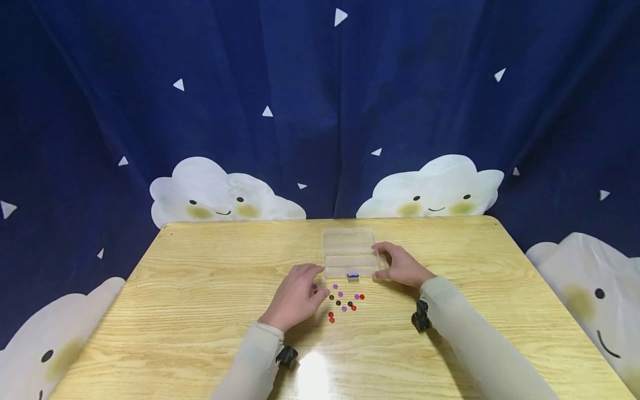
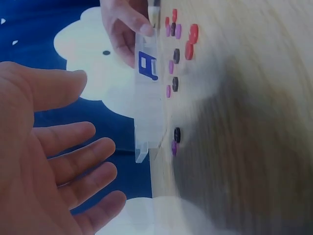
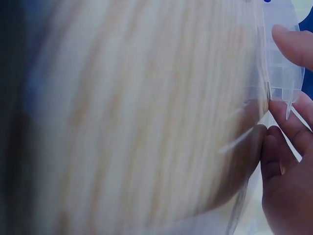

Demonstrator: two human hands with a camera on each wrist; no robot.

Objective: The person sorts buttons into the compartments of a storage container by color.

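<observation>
A clear plastic box (image 1: 358,271) rests on the wooden table with its see-through lid (image 1: 349,240) laid back behind it and a blue latch (image 2: 147,65) on its front. My right hand (image 1: 404,268) grips the box's right end, thumb near the front corner and fingers farther back. At the box's left front corner my left hand (image 1: 296,296) hovers with spread, relaxed fingers and an empty palm. In front of the box lie several small round button-like discs: red discs (image 1: 331,315), purple discs (image 1: 335,286) and black discs (image 1: 338,303). Some lie close beside the left fingertips.
The pale wooden table (image 1: 210,278) extends to both sides of the arms. Behind it hangs a dark blue curtain (image 1: 300,66) with white clouds and triangles. A black wrist camera (image 1: 287,356) sits at the left cuff, another black wrist camera (image 1: 421,315) at the right.
</observation>
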